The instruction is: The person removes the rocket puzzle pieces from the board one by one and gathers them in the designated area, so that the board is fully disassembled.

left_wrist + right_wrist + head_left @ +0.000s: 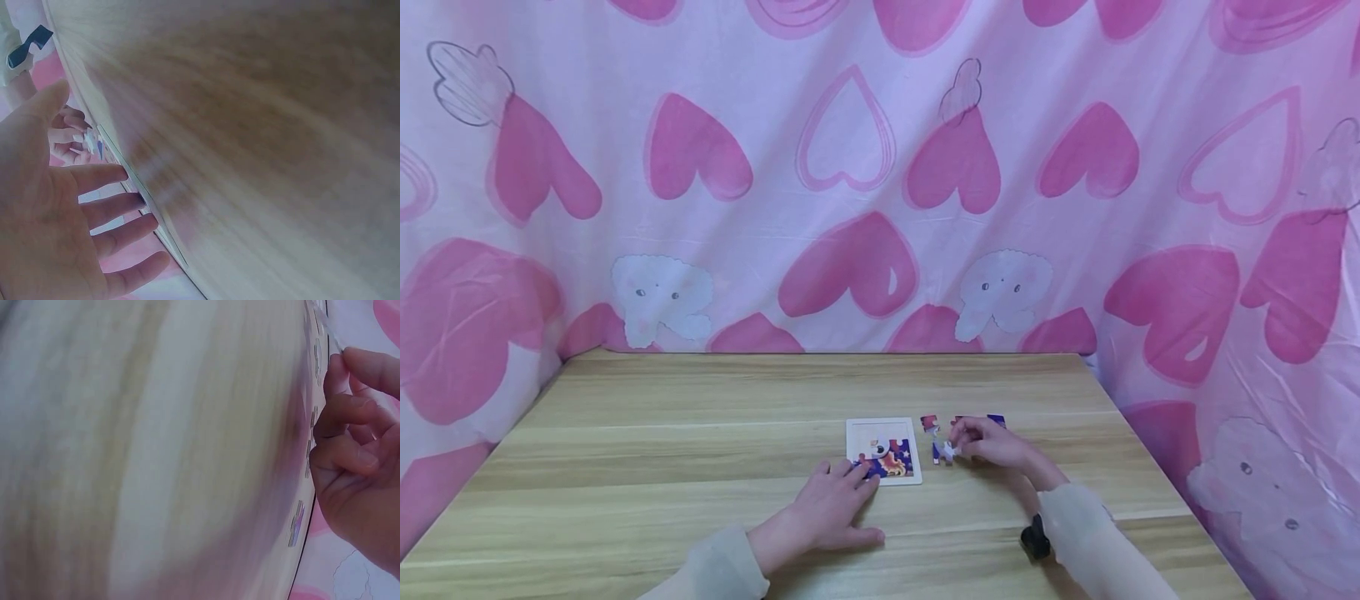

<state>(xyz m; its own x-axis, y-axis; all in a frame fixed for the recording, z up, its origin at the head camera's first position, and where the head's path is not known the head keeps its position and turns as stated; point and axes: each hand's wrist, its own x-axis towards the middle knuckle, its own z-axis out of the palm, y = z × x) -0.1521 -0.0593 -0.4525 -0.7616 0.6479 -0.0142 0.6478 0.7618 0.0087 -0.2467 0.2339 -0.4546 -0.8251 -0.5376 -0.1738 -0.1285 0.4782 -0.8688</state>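
Note:
My left hand [835,507] lies over the near left part of a white-framed jigsaw puzzle [917,468], its straight fingertips on the near edge. Several pieces are fitted in the puzzle's lower part, with dark blue, orange and white print; the upper part of the frame shows pale backing. To the right of the frame, my right hand [996,446] pinches a pale puzzle piece [948,452] between thumb and index finger, tilted above the table. The right wrist view shows this piece [331,334] nearly edge-on at the fingertips. The other fingers curl toward the palm.
Loose puzzle pieces lie right of the frame: a red one [929,422], a narrow blue one [936,452] and a dark blue one [997,420] behind my right hand. A black strap [1036,537] hangs at my right wrist. A heart-print curtain [850,262] surrounds the wooden table [662,450].

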